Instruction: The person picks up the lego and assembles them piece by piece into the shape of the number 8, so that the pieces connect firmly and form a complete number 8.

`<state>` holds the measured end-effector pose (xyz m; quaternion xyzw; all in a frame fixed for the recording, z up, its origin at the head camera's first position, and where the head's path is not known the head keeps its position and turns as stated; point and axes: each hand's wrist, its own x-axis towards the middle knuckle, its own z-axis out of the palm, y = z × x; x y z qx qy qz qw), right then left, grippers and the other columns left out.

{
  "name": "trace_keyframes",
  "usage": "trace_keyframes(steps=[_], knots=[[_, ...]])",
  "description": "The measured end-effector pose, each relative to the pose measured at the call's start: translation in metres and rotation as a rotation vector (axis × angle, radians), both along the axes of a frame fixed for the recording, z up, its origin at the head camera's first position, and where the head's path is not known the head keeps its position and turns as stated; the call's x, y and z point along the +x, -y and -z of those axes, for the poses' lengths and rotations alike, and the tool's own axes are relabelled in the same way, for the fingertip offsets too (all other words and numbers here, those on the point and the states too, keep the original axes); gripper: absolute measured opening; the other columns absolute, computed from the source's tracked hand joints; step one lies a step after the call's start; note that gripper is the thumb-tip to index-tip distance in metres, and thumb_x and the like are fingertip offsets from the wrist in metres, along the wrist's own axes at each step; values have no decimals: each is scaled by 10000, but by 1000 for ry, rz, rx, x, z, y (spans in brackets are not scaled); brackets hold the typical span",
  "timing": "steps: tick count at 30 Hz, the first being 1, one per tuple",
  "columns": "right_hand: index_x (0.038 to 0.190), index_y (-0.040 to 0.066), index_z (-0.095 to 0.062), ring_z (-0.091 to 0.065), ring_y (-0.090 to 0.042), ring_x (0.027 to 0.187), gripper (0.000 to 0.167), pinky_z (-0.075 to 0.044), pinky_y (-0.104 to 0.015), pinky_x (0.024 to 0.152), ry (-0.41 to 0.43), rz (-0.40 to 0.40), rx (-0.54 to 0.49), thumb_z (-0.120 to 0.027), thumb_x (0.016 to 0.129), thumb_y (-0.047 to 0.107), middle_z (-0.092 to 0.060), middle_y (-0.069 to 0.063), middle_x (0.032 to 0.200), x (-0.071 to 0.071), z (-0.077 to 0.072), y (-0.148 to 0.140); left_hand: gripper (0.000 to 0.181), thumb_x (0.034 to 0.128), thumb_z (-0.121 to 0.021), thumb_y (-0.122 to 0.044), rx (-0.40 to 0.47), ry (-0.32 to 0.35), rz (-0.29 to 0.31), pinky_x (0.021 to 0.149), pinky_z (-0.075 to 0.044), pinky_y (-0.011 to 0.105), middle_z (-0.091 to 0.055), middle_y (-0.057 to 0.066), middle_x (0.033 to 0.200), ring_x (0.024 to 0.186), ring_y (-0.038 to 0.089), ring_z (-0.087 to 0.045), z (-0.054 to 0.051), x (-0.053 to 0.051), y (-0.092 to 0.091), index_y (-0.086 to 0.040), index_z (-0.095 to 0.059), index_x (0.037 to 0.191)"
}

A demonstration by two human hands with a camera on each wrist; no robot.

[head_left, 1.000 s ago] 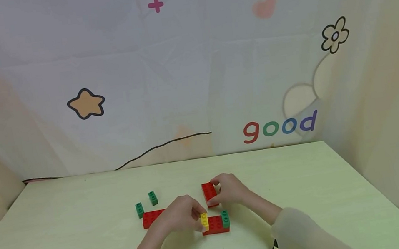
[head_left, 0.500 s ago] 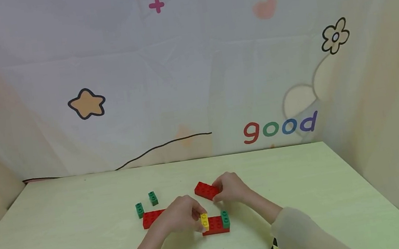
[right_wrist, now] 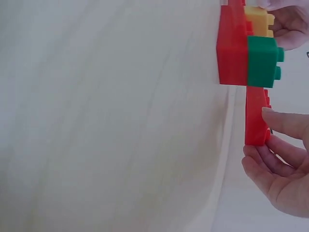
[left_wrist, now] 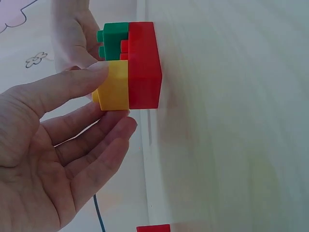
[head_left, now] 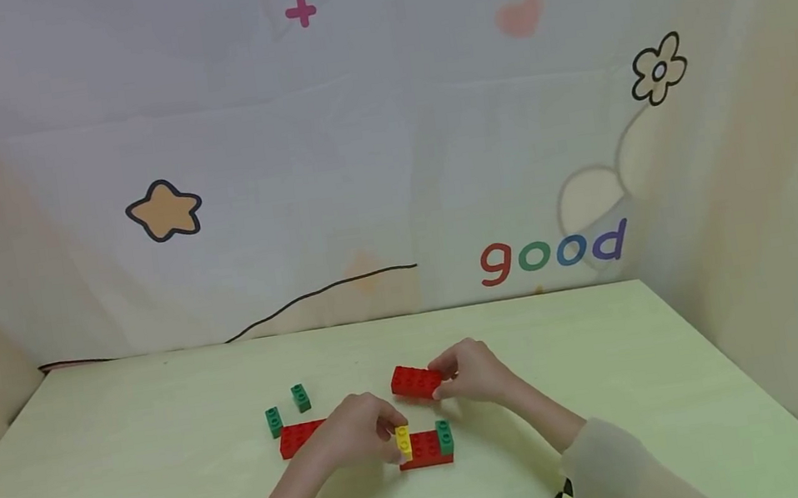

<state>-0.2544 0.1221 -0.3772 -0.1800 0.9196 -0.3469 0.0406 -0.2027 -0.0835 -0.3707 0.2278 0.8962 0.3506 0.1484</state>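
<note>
My left hand (head_left: pixel 358 431) pinches a yellow block (head_left: pixel 404 443), which sits on the left end of a red block (head_left: pixel 425 450); a green block (head_left: pixel 445 437) stands on its right end. The left wrist view shows the thumb and fingers on either side of the yellow block (left_wrist: pixel 114 86). Behind this stack, my right hand (head_left: pixel 477 371) grips the right end of another red block (head_left: pixel 415 382), which lies crosswise with studs up. In the right wrist view, that red block (right_wrist: pixel 256 116) is between thumb and fingers.
Left of my left hand a third red block (head_left: pixel 299 438) lies partly hidden by the forearm. Two small green blocks stand near it, one (head_left: pixel 274 423) at its back left corner, the other (head_left: pixel 301 397) farther back. A printed cloth hangs behind the table (head_left: pixel 168 448).
The red block in my right hand has turned from pointing front to back to lying crosswise. My left hand keeps its pinch on the yellow block. The head view has shifted slightly.
</note>
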Motion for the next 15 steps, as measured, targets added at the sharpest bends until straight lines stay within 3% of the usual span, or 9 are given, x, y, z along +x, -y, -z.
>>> trace_keyframes(steps=[9, 15], knots=[[1059, 6, -669, -595, -172, 823, 341, -522, -265, 697, 2, -4, -52, -747, 734, 69, -672, -70, 936, 14, -13, -12, 389, 704, -783, -183, 43, 4, -10, 675, -489, 271, -644, 11, 931, 824, 155, -563, -1, 4, 10, -39, -669, 1047], [1075, -16, -655, -609, -235, 879, 348, -525, -295, 745, 25, -27, -89, -735, 743, 54, -670, -87, 968, 27, -19, -18, 404, 723, -769, -194, 85, -67, 10, 688, -498, 265, -654, 69, 967, 845, 179, -594, -2, 3, 21, -15, -653, 1066]])
